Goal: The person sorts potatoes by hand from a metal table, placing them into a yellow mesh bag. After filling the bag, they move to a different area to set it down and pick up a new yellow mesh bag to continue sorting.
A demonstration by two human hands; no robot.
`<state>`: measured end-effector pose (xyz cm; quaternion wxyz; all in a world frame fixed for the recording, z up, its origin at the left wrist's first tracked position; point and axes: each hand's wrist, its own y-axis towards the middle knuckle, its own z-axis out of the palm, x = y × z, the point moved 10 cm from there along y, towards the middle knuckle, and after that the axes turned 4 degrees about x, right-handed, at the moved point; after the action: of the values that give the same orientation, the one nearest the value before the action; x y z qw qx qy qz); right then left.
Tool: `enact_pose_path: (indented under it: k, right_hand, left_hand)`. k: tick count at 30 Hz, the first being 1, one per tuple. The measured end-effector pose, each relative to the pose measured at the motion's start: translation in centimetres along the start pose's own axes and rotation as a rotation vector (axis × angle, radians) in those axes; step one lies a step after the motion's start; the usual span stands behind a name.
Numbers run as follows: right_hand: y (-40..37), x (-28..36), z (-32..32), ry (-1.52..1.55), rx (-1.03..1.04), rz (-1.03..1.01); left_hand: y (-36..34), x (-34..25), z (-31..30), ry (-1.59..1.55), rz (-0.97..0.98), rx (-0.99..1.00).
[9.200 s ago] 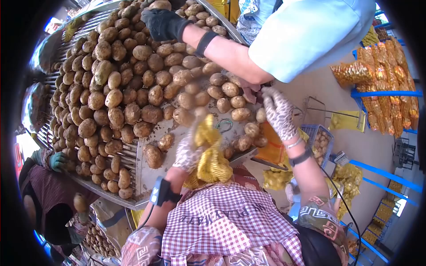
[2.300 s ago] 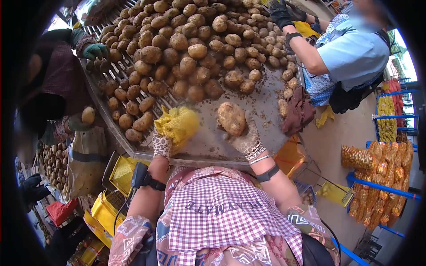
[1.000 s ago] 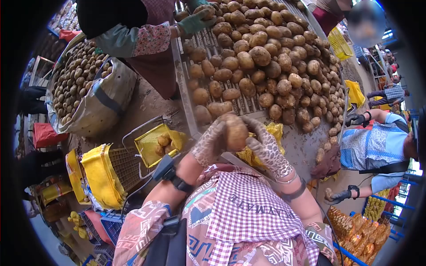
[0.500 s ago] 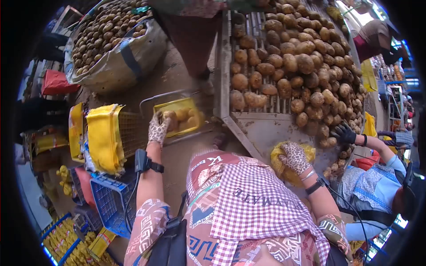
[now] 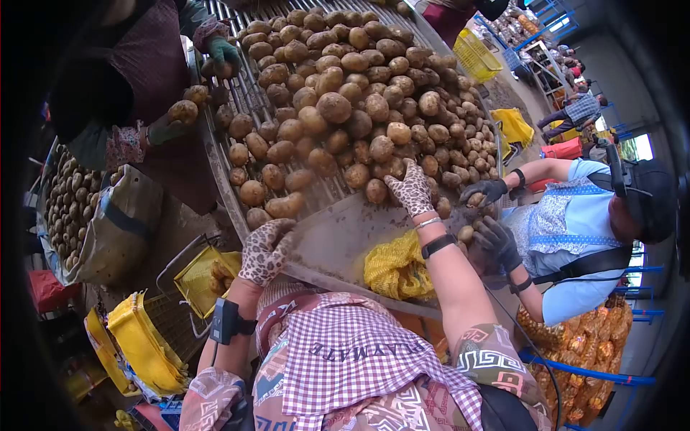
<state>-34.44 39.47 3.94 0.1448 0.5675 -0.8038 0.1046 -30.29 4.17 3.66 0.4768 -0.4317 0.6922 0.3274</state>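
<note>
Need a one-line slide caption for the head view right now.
Gloved right hand reaches into the potatoes on the sorting table, left hand at its edge, yellow mesh bag lying on it.

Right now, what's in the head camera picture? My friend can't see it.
A person's right hand, in a spotted glove, lies spread on a big pile of potatoes on a metal sorting table. The left hand is at the table's edge, a yellow mesh bag lies between both arms, and other gloved workers stand around.
</note>
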Motion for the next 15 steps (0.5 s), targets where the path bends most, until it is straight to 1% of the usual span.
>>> enact_pose_path:
  k: [1, 2, 4, 5, 6, 7, 9, 10, 12, 15]
  right_hand:
    - [0.6, -0.8, 1.7, 0.026, 0.053, 0.050]
    - [0.8, -0.7, 2.3, -0.057, 0.079, 0.113]
    - [0.4, -0.1, 1.4, -0.029, 0.098, 0.105]
    - [-0.2, -0.2, 1.5, -0.011, 0.124, 0.105]
    - [-0.6, -0.8, 1.5, 0.073, 0.087, 0.049]
    - [-1.1, -1.8, 1.6, 0.075, 0.089, 0.058]
    - [-2.3, -3.6, 1.8, 0.168, 0.120, 0.093]
    - [-3.1, -4.3, 1.8, 0.116, 0.114, 0.118]
    - [-4.7, -5.0, 2.6, 0.114, 0.138, 0.110]
    - [-6.1, -5.7, 3.4, 0.136, 0.147, 0.076]
  left_hand:
    - [1.5, -1.1, 2.0, 0.017, -0.040, 0.113]
    - [2.9, -2.2, 4.1, 0.034, -0.080, 0.223]
    - [6.2, -2.1, 7.0, 0.301, -0.053, 0.229]
    - [7.7, -1.6, 8.4, 0.388, 0.021, 0.203]
    - [9.0, -1.1, 9.8, 0.472, 0.096, 0.179]
    - [10.3, -0.6, 11.1, 0.472, 0.096, 0.187]
    - [12.7, -0.9, 12.9, 0.612, 0.119, 0.130]
    - [13.5, -1.5, 13.6, 0.611, 0.117, 0.135]
    - [14.7, -0.4, 15.0, 0.754, -0.050, 0.244]
    - [15.3, 0.0, 15.6, 0.759, -0.035, 0.257]
